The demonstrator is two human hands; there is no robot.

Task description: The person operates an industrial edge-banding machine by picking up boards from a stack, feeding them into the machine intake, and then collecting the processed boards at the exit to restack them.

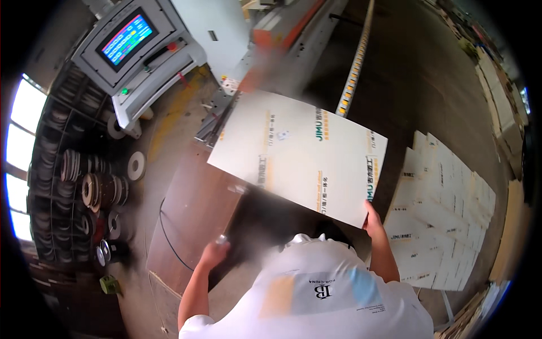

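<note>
Fingers of the right hand (373,220) pinch a white rectangular board (299,155) that could skew should this corner slip, left hand (214,253) curled round a small silvery object (222,239).

White printed board (299,152): one, near right corner in the right hand (372,219). Left hand (213,254): near the edge of a brown table (195,212), small pale item (222,239) at the fingers. Board pile (437,226): right. Lit screen (127,40): upper left.

Daylight glares through windows (18,148) on my left, panes blown out. Touchscreen (127,42) glows. White board (299,161) before me bright, far floor (418,73) dim. Hazy smears above my shirt (333,265). Fisheye bends edges, corners black.
</note>
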